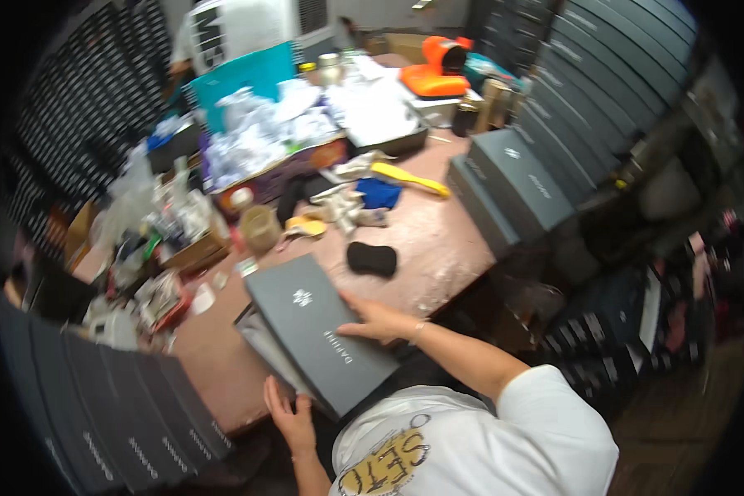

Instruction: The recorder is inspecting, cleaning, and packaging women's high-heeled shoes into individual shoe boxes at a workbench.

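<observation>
Pink table point(198, 364): cluttered; boxes stacked along both sides of the room
8 o'clock: dark box row point(116, 413)
Left hand point(293, 422): fingers spread beside the near-left edge of the gray box point(339, 364)
7 o'clock: that one box, lid point(302, 285) askew
Black pad point(372, 259): one, beyond it
Right hand point(380, 320): fingers slightly apart, on the lid
1 o'clock: one yellow brush point(409, 178)
2 o'clock: two boxes point(525, 182) blocking
</observation>
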`<state>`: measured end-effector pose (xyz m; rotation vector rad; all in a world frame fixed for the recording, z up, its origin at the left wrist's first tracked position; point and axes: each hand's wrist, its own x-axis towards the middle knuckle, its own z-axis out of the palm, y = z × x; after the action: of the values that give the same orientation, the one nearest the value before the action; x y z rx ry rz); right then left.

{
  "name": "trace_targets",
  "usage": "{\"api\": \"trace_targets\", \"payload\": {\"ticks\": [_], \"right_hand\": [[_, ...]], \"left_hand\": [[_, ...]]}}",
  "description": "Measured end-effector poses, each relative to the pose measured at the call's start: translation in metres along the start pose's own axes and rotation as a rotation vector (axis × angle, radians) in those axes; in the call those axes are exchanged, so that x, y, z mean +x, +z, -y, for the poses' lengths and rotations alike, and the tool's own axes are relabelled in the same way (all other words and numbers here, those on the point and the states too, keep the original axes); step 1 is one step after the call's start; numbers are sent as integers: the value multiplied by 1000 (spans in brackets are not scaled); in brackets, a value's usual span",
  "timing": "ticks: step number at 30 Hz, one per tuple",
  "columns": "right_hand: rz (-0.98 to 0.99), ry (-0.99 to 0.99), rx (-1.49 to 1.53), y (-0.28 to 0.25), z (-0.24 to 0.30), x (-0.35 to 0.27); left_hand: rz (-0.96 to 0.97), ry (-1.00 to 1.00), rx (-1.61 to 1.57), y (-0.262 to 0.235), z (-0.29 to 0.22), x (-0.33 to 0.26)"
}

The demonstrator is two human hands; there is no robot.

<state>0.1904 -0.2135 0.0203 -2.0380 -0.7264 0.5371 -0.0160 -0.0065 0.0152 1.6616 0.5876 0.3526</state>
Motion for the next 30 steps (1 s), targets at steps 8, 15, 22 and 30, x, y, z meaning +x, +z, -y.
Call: {"api": "trace_targets", "payload": {"ticks": [8,15,22,30], "right_hand": [[-6,196,-117,29,23,39],[-21,97,139,62,-41,34],[-188,13,497,-91,26,-63],[-517,487,-26,-423,58,-178]], "left_hand": [[16,-379,-443,4,11,19],[112,-586,-613,2,15,33],[398,-145,-456,98,-57,33],[1003,380,-326,181,-159,22]]}}
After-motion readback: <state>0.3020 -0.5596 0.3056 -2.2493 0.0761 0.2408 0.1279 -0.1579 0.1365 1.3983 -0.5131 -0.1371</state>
